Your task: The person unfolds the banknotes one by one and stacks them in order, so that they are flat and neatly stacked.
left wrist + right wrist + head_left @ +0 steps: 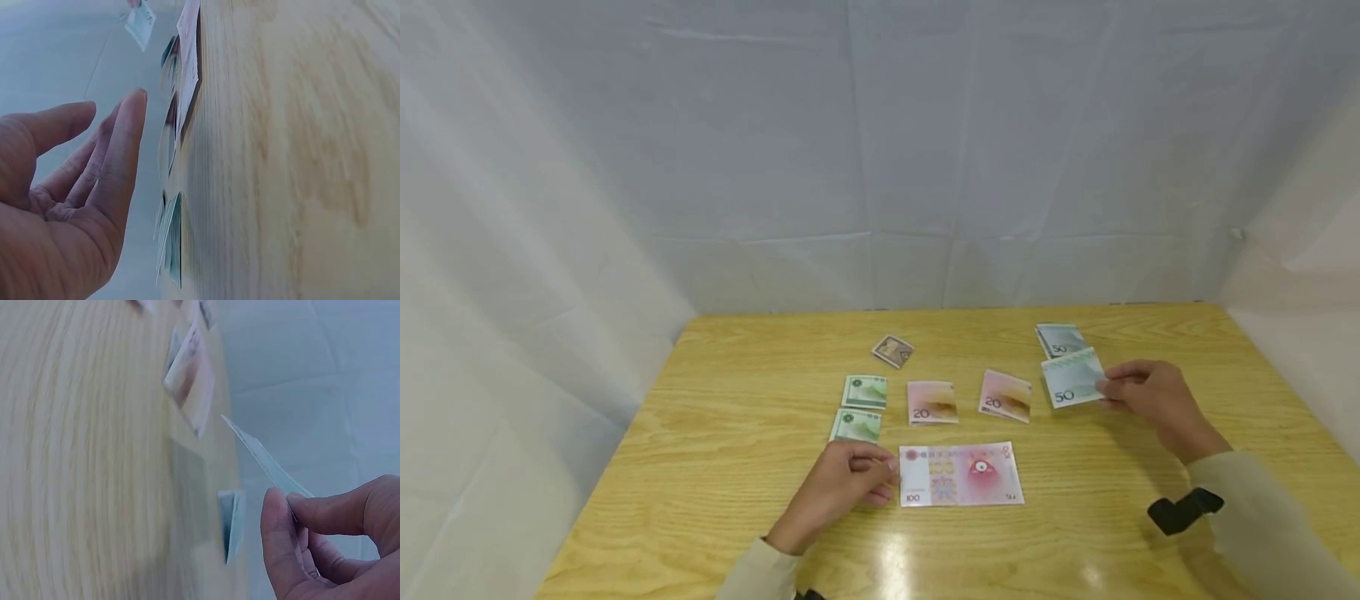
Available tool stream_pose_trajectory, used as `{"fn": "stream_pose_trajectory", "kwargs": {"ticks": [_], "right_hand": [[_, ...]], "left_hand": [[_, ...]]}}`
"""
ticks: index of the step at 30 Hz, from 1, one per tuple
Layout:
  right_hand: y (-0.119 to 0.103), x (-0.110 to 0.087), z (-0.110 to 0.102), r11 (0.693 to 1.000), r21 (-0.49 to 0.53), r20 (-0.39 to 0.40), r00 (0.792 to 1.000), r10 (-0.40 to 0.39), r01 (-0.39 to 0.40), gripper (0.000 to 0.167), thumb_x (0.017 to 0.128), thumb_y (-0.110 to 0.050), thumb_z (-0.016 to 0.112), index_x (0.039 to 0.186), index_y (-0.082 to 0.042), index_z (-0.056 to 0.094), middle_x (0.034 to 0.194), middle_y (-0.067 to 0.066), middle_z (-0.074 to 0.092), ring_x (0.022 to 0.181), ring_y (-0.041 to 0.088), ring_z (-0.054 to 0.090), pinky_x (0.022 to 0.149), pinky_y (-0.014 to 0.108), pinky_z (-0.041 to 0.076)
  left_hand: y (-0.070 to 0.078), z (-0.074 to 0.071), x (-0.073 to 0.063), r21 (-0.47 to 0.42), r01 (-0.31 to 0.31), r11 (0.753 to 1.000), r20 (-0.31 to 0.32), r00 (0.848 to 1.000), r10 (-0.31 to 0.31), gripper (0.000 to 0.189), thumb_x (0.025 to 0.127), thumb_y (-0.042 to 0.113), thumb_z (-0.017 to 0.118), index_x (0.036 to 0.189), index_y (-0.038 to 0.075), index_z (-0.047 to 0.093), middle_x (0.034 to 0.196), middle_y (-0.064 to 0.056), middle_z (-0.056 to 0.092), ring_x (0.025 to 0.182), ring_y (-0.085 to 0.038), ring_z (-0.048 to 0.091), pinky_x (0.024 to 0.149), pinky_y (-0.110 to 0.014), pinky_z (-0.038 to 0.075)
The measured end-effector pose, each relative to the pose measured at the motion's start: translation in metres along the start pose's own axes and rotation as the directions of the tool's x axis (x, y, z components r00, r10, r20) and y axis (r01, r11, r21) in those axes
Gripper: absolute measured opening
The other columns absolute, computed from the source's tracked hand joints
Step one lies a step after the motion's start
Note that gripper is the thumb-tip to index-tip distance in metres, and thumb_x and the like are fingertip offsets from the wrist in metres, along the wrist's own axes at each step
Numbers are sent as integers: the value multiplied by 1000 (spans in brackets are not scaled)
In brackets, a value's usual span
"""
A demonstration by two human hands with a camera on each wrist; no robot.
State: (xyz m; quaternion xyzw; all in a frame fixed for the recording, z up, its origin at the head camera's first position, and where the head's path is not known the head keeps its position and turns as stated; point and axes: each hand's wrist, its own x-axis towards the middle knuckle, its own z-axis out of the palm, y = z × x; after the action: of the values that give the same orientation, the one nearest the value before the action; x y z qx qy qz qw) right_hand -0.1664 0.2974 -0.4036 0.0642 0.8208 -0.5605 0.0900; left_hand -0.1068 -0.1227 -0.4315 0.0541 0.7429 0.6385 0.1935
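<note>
My right hand (1153, 402) pinches a folded green 50 banknote (1072, 379) by its right edge, between thumb and fingertips. In the right wrist view this note (269, 462) is raised off the table, and its shadow falls on the wood. Behind it lies another folded 50 banknote (1060, 338), partly covered in the head view. My left hand (844, 483) is beside the left end of the flat pink 100 banknote (961, 474). In the left wrist view that hand (81, 181) holds nothing, its thumb apart from its extended fingers.
Two folded pink-brown 20 banknotes, one left (932, 402) and one right (1005, 396), lie behind the 100. Two folded green notes, one farther back (865, 392) and one nearer (856, 426), lie at left. A small folded brown note (892, 351) sits behind on the wooden table (737, 375).
</note>
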Motion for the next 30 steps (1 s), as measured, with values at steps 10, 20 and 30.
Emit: {"fn": "stream_pose_trajectory", "kwargs": {"ticks": [10,20,30], "right_hand": [[-15,-11,39,995,95,80,997,-16,8,37,97,-5,67,123,16,51,101,13,62,87,18,69,85,33,63],[-14,-22,88,982,183,160,987,19,-49,30,92,-3,72,113,12,56,95,13,60,84,22,68,82,35,64],[-15,-32,122,960,277,265,964,-28,-48,27,92,-4,71,110,12,59,91,11,62,79,22,70,78,34,65]], "left_hand": [[3,11,6,-50,-9,999,23,1000,10,29,99,8,65,117,-15,66,103,-24,73,93,-33,73,83,-38,64],[6,28,14,-156,1,988,6,1000,0,42,95,6,69,130,-14,58,122,-27,67,109,-32,69,91,-34,61],[4,42,21,-366,26,930,66,998,-1,46,96,6,68,134,-16,53,119,-29,67,110,-36,69,93,-36,59]]}}
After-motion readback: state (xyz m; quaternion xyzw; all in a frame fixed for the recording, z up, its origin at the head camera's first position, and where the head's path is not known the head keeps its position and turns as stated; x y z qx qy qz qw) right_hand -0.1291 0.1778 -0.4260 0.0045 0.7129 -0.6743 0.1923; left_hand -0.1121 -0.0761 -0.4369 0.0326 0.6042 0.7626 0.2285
